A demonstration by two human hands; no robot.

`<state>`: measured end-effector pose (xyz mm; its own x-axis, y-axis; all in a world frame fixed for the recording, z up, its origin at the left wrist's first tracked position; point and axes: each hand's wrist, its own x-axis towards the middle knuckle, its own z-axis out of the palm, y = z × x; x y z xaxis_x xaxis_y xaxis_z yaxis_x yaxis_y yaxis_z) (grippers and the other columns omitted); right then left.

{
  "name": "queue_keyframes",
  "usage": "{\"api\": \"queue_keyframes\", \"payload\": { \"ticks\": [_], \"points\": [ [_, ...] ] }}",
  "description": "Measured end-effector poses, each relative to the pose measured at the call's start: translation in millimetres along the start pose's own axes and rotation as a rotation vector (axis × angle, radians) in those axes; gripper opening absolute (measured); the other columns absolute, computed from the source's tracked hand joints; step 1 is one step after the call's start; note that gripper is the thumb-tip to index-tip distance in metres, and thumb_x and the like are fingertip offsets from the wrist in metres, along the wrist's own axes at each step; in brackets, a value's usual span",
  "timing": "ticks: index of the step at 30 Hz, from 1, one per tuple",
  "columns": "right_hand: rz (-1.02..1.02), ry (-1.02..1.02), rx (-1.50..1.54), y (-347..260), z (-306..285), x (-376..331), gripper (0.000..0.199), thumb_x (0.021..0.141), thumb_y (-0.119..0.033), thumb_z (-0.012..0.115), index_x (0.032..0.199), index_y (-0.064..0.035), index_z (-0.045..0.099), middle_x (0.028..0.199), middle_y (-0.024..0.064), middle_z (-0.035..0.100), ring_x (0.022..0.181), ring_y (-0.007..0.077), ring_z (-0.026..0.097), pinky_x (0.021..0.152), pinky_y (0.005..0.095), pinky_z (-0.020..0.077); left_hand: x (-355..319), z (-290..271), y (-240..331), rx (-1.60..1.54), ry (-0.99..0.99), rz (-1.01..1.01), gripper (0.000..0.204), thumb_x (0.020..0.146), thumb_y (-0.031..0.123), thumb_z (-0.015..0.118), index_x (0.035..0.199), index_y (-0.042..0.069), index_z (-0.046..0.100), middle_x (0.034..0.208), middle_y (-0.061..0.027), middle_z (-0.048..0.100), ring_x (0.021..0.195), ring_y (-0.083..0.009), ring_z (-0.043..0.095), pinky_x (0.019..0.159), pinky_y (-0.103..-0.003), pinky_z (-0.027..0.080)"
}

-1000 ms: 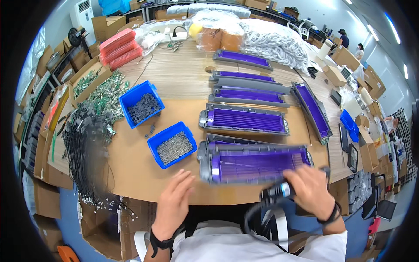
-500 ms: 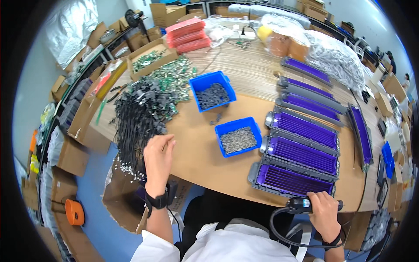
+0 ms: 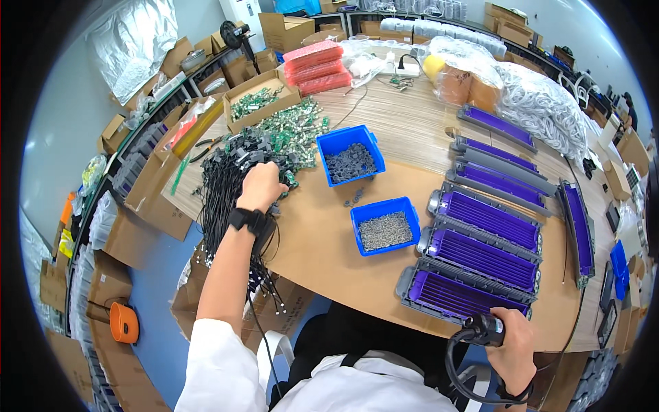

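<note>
My left hand [image 3: 263,187] is in the heap of black cables [image 3: 223,189] with dark connectors and small boards. Its fingers are curled down into the heap, so what they grip cannot be made out. A black electric screwdriver [image 3: 486,330] with a thick cord is in the grasp of my right hand [image 3: 513,347], near the front edge of the table. Just beyond it lies the closest of several grey housings with purple ribbed inserts [image 3: 467,292]. Between my hands stand a blue bin of small silver screws [image 3: 385,232] and a blue bin of small dark grey parts [image 3: 350,163].
Green circuit boards [image 3: 292,134] spread behind the cables, beside an open cardboard box [image 3: 237,123]. Red bubble-wrap packs [image 3: 314,66] and bagged white cords [image 3: 539,103] lie at the back. One more purple housing [image 3: 576,226] lies far right. A few loose grey parts [image 3: 353,198] sit between the bins.
My left hand has moved forward from the near side of the cable heap into it, its fingers curling down. My right hand still holds the screwdriver, now turned a little. The whole view has shifted slightly.
</note>
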<state>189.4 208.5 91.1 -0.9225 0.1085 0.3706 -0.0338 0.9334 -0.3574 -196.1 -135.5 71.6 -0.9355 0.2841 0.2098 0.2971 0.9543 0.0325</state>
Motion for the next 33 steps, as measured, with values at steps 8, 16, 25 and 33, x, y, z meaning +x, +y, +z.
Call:
{"api": "queue_keyframes", "payload": {
  "ticks": [8,16,25,33],
  "points": [
    [-0.023,0.029,-0.020,3.7,-5.7,-0.1,0.046,0.052,0.007,0.070,0.096,-0.0015,0.060,0.076,0.0116,0.058,0.070,0.0310,0.059,0.059,0.0388,0.0455,22.9,-6.9,2.7,-0.164,-0.161,-0.057,0.012,0.073,0.007,0.066,0.080,-0.001,0.071,0.091,-0.0260,0.068,0.091,-0.0386,0.067,0.083,-0.045,0.053],
    [0.016,0.011,-0.001,6.1,-8.0,1.0,0.043,0.057,0.002,0.074,0.097,-0.0034,0.061,0.079,0.0121,0.061,0.074,0.0319,0.062,0.062,0.0386,0.0470,33.4,-11.0,-25.4,-0.836,-0.301,-0.282,0.013,0.086,0.008,0.064,0.082,-0.004,0.069,0.062,-0.0022,0.057,0.050,-0.0099,0.052,0.045,-0.026,0.041],
    [-0.049,0.022,-0.039,8.3,-8.8,2.9,0.049,0.052,0.004,0.072,0.098,-0.0025,0.059,0.077,0.0101,0.058,0.073,0.0289,0.060,0.062,0.0380,0.0473,29.6,-14.3,-21.5,-1.161,-0.496,-0.311,0.022,0.093,0.001,0.054,0.111,-0.005,0.065,0.069,-0.0002,0.056,0.057,-0.0088,0.050,0.051,-0.025,0.044],
    [0.005,-0.075,-0.062,10.2,-15.9,12.4,0.043,0.058,0.005,0.067,0.099,-0.0021,0.058,0.090,0.0115,0.061,0.082,0.0314,0.062,0.066,0.0396,0.0491,3.9,-65.9,-2.3,-1.494,-0.293,0.044,0.021,0.088,0.001,0.053,0.108,-0.001,0.059,0.075,0.0006,0.053,0.064,-0.0096,0.051,0.060,-0.023,0.043]
  ]
}}
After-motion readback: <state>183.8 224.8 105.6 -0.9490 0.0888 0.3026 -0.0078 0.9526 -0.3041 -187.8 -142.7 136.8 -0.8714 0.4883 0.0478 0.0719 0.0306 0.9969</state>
